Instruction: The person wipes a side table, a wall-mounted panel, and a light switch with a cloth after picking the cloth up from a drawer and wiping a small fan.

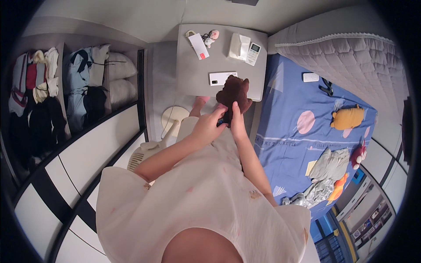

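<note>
A dark brown plush toy (234, 90) is held up between my two hands, in front of the near edge of a grey table. My left hand (208, 126) grips its lower end from the left, thumb and fingers pinched together there. A small dark and bluish bit shows by those fingertips, too small to make out. On the other side, my right hand (238, 123) holds the toy with the thumb lying along its front. Part of a white box (217, 79) on the table is covered by the toy.
On the grey table (194, 75) lie a white remote control (253, 54), a tissue pack (239, 47), a white packet (199, 46) and a small plush charm (212, 37). A blue-sheeted bed (283, 115) with plush toys stands right. A cream fan (141, 153) and open wardrobe (62, 98) are left.
</note>
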Demonstrator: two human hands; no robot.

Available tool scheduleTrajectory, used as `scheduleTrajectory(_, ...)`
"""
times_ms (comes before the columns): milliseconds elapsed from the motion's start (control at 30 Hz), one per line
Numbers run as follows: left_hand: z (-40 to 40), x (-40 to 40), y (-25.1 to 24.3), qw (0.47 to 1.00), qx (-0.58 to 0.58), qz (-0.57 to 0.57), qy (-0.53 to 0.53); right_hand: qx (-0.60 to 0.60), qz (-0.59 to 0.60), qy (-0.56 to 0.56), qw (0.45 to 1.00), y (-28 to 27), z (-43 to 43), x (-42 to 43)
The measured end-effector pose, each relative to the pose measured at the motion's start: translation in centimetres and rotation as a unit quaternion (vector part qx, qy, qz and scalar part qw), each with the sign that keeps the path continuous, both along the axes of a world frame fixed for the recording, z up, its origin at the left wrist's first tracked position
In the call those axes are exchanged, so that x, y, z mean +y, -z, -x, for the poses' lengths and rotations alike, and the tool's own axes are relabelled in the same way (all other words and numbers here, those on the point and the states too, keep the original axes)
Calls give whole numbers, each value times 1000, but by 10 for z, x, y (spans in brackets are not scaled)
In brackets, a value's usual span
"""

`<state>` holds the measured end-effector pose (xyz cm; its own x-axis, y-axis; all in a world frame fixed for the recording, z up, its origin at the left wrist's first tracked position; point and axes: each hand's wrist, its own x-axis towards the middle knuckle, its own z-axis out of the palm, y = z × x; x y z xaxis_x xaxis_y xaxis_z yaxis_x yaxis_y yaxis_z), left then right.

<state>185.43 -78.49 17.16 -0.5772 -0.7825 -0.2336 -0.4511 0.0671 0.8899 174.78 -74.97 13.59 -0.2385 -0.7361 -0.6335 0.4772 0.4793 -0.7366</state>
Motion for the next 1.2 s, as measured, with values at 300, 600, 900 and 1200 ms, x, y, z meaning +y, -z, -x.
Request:
scheduleTrajectory(300,-14,-39,-12,950,100,-277,106,-85,15,6,996,-13,16,3)
scheduleTrajectory(600,-13,-44,-35,933,11,-337,128,-4,41,13,999,-10,20,21)
scheduleTrajectory(900,-2,-66,-71,931,29,-341,126,172,-39,90,980,39,72,77)
scheduleTrajectory(1200,104,-62,95,962,104,-110,227,-263,94,393,876,5,78,158)
